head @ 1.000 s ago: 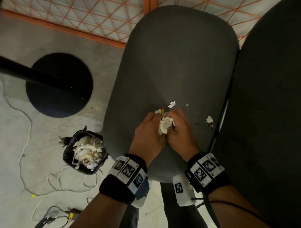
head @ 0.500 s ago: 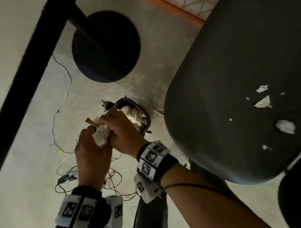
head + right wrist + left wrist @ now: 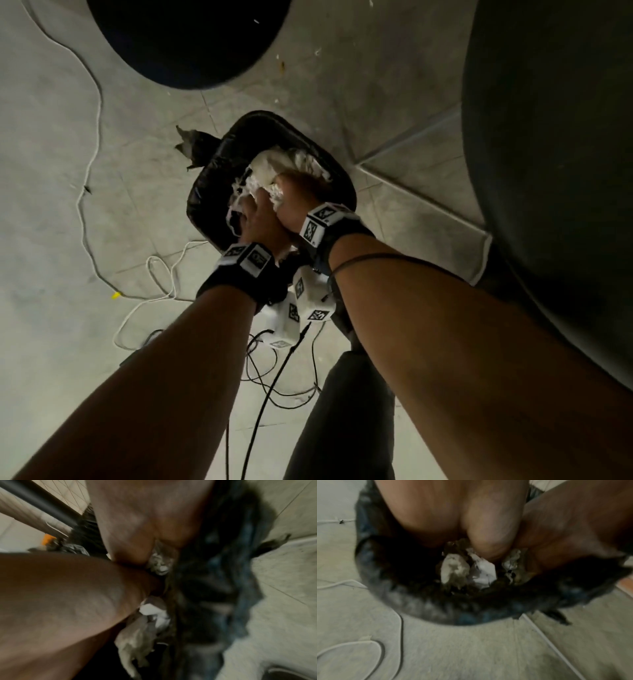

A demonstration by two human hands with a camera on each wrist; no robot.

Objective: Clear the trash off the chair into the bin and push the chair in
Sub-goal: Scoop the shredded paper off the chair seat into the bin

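- The left hand [image 3: 255,222] and the right hand [image 3: 294,198] are reaching side by side into the mouth of the bin [image 3: 209,205], a small rounded-rectangular bin lined with a glossy, crinkled black plastic bag
- Both hands are pressing against a soft mound of crumpled white paper [image 3: 291,164] that is filling the bin to its rim; the wad is looking creased and fluffy
- The left hand's fingers are curling down onto crumpled white scraps [image 3: 481,572] in the left wrist view, though I cannot tell whether they are gripping or only pushing
- The right hand's fingers are buried in the paper; the right wrist view is too blurred to tell its grip
- The bin is standing on the pale, speckled tiled floor [image 3: 411,85], just beside the front edge of the chair seat [image 3: 548,171], a dark grey, matte, rounded upholstered pad filling the right side of the head view
- A round black base [image 3: 185,41] is lying flat on the floor beyond the bin
- A thin white cable [image 3: 97,113] is snaking across the floor left of the bin, and black wires [image 3: 270,387] are looping near the person's wrists
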